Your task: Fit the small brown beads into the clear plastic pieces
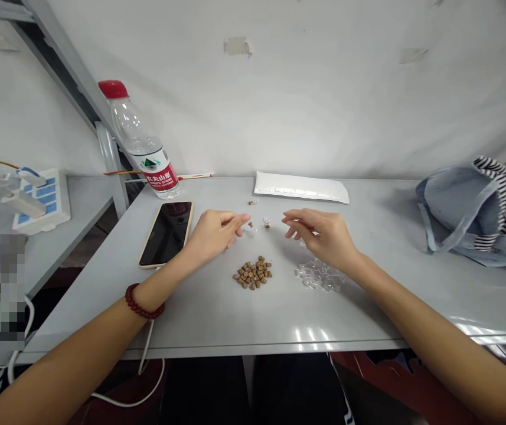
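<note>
My left hand point(218, 233) hovers over the middle of the table, fingers loosely bent and thumb apart from the index finger. Close to its fingertips lies a tiny clear glass bottle point(253, 231) with a brown cork. Another small corked bottle point(267, 223) is between my two hands, and a third corked bottle point(253, 202) lies farther back. My right hand point(317, 229) is half curled with its fingers apart, and I see nothing in it. A heap of small clear bottles point(319, 276) is partly under it. Nearer me is a pile of brown corks point(253, 273).
A phone point(166, 234) with a white cable lies left of my left hand. Behind it stands a water bottle point(155, 156). A white packet point(301, 187) lies along the wall. At right sits a blue cloth bag point(465, 206); at far left, a power strip point(46, 200).
</note>
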A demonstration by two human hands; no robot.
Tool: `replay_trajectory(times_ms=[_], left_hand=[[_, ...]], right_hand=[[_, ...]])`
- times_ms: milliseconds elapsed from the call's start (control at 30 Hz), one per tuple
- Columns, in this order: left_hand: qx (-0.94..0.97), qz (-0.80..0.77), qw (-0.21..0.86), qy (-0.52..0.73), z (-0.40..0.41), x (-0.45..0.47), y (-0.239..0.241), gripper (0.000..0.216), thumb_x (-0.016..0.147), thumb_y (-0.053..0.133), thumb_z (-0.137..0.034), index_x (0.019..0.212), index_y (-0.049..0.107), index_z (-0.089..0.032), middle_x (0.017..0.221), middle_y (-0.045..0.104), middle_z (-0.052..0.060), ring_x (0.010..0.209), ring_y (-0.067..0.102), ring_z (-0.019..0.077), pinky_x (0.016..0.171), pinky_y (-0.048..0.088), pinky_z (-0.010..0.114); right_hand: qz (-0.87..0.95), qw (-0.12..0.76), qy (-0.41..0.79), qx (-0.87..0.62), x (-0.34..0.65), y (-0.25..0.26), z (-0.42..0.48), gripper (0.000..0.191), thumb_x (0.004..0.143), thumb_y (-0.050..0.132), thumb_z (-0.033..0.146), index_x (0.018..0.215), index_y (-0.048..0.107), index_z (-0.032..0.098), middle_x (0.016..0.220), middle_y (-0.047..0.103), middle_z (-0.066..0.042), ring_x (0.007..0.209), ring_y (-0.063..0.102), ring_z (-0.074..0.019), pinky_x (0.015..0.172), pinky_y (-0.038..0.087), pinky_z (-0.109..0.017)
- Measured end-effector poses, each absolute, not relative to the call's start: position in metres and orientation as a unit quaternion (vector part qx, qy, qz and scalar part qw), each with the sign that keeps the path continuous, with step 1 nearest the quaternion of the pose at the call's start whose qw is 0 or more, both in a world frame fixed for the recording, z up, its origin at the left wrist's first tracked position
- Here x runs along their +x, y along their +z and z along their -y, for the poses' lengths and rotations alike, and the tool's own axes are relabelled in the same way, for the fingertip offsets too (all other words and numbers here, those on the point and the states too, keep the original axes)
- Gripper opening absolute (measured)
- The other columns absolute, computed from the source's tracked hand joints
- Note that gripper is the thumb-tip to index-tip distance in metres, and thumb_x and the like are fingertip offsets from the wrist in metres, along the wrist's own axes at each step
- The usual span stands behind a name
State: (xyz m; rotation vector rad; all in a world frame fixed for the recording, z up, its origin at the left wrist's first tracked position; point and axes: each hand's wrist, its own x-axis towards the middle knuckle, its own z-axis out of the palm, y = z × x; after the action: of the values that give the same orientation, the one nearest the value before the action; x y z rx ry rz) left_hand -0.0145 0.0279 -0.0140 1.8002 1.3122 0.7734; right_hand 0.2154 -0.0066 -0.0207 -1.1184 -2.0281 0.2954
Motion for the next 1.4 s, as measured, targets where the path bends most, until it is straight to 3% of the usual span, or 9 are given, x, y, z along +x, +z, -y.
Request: replay_trajectory(times_ms=[100,233,400,533,733,867,1033,1200,1400], left_hand=[[0.713,-0.503,0.374,0.314,-0.031,-0.019,-0.008,0.048,0.088,0.048,-0.046,0.052,0.055,-0.016,0.039,0.046,0.000,0.068,0.063,0.0174,0.058,0.044,0.022],[0.714,-0.523,0.371,0.282,-0.029,-0.027,0.004,0.035,0.084,0.054,-0.043,0.067,0.064,-0.014,0.050,0.056,-0.001,0.049,0.054,0.0114,0.049,0.041,0.022],[0.754,-0.488,0.409,0.161,-0.026,-0.029,0.007,0.032,0.084,0.054,-0.038,0.065,0.062,-0.014,0.057,0.061,0.000,0.045,0.051,0.0085,0.050,0.042,0.021],[0.813,-0.443,0.360,0.116,-0.020,-0.023,0.002,0.022,0.081,0.055,-0.033,0.074,0.067,-0.016,0.068,0.066,0.001,0.058,0.056,0.0120,0.056,0.043,0.023],[0.864,-0.406,0.267,0.135,-0.015,-0.014,-0.013,0.016,0.080,0.055,-0.025,0.085,0.068,-0.017,0.082,0.066,0.003,0.067,0.056,0.0136,0.063,0.044,0.025],[0.868,-0.411,0.242,0.138,-0.014,-0.011,-0.017,0.016,0.083,0.051,-0.022,0.080,0.065,-0.015,0.076,0.063,0.003,0.066,0.055,0.0143,0.063,0.043,0.027],[0.878,-0.409,0.218,0.118,-0.012,-0.012,-0.016,0.015,0.085,0.047,-0.019,0.077,0.059,-0.015,0.075,0.059,0.003,0.069,0.054,0.0157,0.065,0.042,0.029],[0.897,-0.351,0.241,0.115,-0.007,-0.012,-0.016,0.013,0.088,0.045,-0.022,0.082,0.055,-0.016,0.083,0.057,0.003,0.073,0.054,0.0152,0.067,0.043,0.029],[0.885,-0.349,0.255,0.171,0.000,-0.009,-0.010,0.011,0.091,0.044,-0.023,0.088,0.053,-0.017,0.090,0.058,0.003,0.076,0.054,0.0144,0.071,0.045,0.029]], right_hand=[[0.804,0.383,0.081,-0.447,0.221,-0.020,0.002,0.025,0.091,0.042,0.017,0.097,0.066,0.016,0.071,0.067,-0.004,0.057,0.063,-0.0120,0.057,0.051,-0.028],[0.827,0.340,0.063,-0.443,0.227,-0.012,0.001,0.023,0.090,0.045,0.020,0.085,0.067,0.016,0.065,0.064,-0.002,0.052,0.055,-0.0102,0.051,0.043,-0.026],[0.852,0.184,0.158,-0.464,0.235,0.002,0.002,0.018,0.086,0.053,0.024,0.080,0.068,0.016,0.061,0.061,0.000,0.051,0.049,-0.0095,0.050,0.038,-0.025],[0.855,0.082,0.219,-0.463,0.240,0.005,0.002,0.018,0.084,0.056,0.031,0.087,0.068,0.017,0.073,0.065,-0.002,0.057,0.052,-0.0113,0.051,0.038,-0.026],[0.846,0.146,0.154,-0.489,0.243,0.003,0.000,0.018,0.085,0.050,0.021,0.094,0.065,0.017,0.092,0.065,-0.006,0.074,0.055,-0.0155,0.063,0.041,-0.030],[0.842,0.113,0.170,-0.499,0.245,0.002,-0.001,0.026,0.084,0.053,0.024,0.106,0.064,0.017,0.104,0.061,-0.008,0.079,0.057,-0.0179,0.068,0.044,-0.032],[0.847,0.067,0.172,-0.499,0.243,-0.002,-0.003,0.023,0.085,0.049,0.020,0.099,0.068,0.015,0.097,0.061,-0.010,0.086,0.057,-0.0216,0.075,0.045,-0.036],[0.839,0.087,0.174,-0.508,0.237,-0.006,-0.005,0.020,0.085,0.048,0.017,0.091,0.066,0.014,0.091,0.062,-0.009,0.078,0.056,-0.0188,0.070,0.045,-0.033],[0.837,0.203,0.226,-0.454,0.226,-0.008,0.001,0.015,0.083,0.053,0.020,0.094,0.062,0.015,0.092,0.062,-0.007,0.081,0.053,-0.0168,0.073,0.044,-0.032]])
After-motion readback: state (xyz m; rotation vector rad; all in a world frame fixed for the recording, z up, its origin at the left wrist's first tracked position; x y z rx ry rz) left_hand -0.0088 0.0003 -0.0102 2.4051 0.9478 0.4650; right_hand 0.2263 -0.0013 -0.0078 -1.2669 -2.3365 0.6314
